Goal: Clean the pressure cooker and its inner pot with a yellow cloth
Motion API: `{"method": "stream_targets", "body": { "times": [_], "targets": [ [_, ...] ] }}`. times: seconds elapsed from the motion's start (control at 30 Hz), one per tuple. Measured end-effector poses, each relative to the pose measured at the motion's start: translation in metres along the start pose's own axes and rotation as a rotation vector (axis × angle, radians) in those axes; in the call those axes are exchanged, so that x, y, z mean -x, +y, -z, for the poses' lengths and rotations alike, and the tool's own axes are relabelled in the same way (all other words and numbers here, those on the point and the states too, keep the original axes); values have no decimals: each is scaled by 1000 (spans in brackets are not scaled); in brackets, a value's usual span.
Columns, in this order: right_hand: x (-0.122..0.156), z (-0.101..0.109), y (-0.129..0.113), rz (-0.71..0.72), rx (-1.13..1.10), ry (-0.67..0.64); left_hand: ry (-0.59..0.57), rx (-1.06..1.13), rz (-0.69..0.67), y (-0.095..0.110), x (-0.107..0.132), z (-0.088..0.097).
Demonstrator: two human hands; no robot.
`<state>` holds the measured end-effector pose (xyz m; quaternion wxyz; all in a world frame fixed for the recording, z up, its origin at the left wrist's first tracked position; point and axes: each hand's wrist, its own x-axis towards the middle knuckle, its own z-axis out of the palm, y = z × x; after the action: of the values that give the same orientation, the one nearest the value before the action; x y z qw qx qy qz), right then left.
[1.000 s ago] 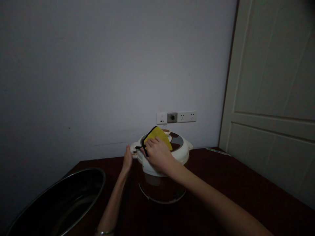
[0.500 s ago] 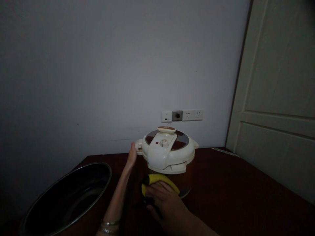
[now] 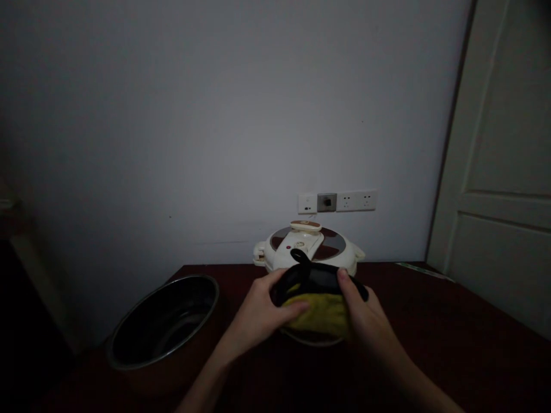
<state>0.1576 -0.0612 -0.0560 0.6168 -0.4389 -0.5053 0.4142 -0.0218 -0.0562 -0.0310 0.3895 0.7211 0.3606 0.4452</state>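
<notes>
Since both ends are gripped, the cloth point(image 3: 321, 314) probably can't flop much
Left hand point(image 3: 257, 308) and right hand point(image 3: 365, 312) pinch its sides (cooker point(image 3: 332, 246) just behind)

Black-edged yellow cloth point(image 3: 322, 314) with a loop, bunched, held up, partly hiding a closed, white-lidded pressure cooker point(image 3: 330, 245) standing upright

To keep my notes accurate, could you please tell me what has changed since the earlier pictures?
The left hand has moved from beside the side handle of the cooker to grip the yellow cloth, which the right hand still holds. The cloth has come off the lid, toward the person. The cooker and dark pot appear unmoved.
</notes>
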Motion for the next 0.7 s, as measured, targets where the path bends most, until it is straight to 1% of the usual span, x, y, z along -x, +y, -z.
{"method": "stream_targets", "body": {
  "times": [0.03, 0.07, 0.1, 0.13, 0.2, 0.27, 0.3, 0.33, 0.37, 0.43, 0.5, 0.57, 0.6, 0.63, 0.7],
  "targets": [
    [-1, 1, -1, -20, -17, -18, 48, -68, 28, 1, -1, 2],
    [-1, 3, -2, -23, -45, -50, 106, -110, 47, 1, -3, 8],
    [-2, 7, -3, -8, -84, -87, 166, -138, 61, 3, -7, 18],
    [-2, 12, -3, 23, -131, -123, 244, -144, 64, 4, -12, 32],
    [-2, 25, -1, 42, -208, -136, 483, -192, 30, 6, -27, 66],
    [-1, 40, 4, 16, -241, -101, 751, -371, -80, 2, -49, 99],
    [1, 46, 7, 0, -244, -85, 829, -458, -125, -2, -61, 111],
    [2, 51, 10, -15, -244, -80, 839, -516, -143, -9, -74, 118],
    [4, 54, 14, -27, -244, -79, 824, -529, -141, -18, -87, 121],
    [9, 58, 23, -47, -242, -93, 680, -512, -85, -38, -110, 115],
    [13, 60, 31, -71, -229, -111, 477, -423, -58, -57, -126, 102],
    [17, 62, 38, -104, -209, -124, 323, -315, -78, -72, -133, 89],
    [18, 63, 42, -125, -203, -133, 280, -271, -84, -77, -133, 85],
    [20, 65, 45, -145, -201, -139, 264, -237, -79, -82, -132, 82],
    [23, 70, 52, -184, -213, -138, 288, -195, -48, -89, -127, 79]
  ]
}}
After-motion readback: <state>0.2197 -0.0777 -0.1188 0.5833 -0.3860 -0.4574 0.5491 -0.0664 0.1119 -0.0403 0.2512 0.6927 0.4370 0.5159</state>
